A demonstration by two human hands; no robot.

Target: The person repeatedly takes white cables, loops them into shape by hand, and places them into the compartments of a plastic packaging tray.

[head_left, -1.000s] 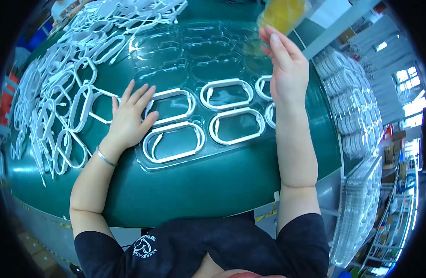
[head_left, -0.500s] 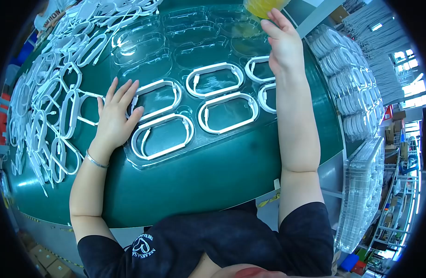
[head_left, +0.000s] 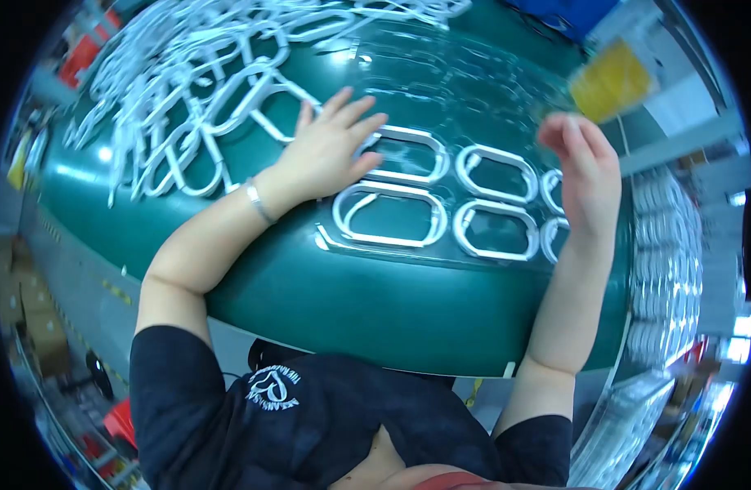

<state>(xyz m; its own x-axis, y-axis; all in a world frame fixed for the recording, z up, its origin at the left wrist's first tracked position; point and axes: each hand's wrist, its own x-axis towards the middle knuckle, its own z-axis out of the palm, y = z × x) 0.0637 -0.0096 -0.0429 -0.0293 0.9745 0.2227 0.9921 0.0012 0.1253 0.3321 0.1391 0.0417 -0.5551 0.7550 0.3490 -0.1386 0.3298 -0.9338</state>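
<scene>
Your left hand (head_left: 330, 151), fingers wide, over white coil (head_left: 402, 176), left in clear tray (head_left: 325, 239); sideways push might dislodge it. Right hand (head_left: 584, 159) curled near yellow item (head_left: 611, 80); grip: cannot tell.

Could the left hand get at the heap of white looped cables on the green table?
Probably yes. The bare left hand is spread right beside the nearest loops of the heap of white looped cables, with nothing visible between them.
</scene>
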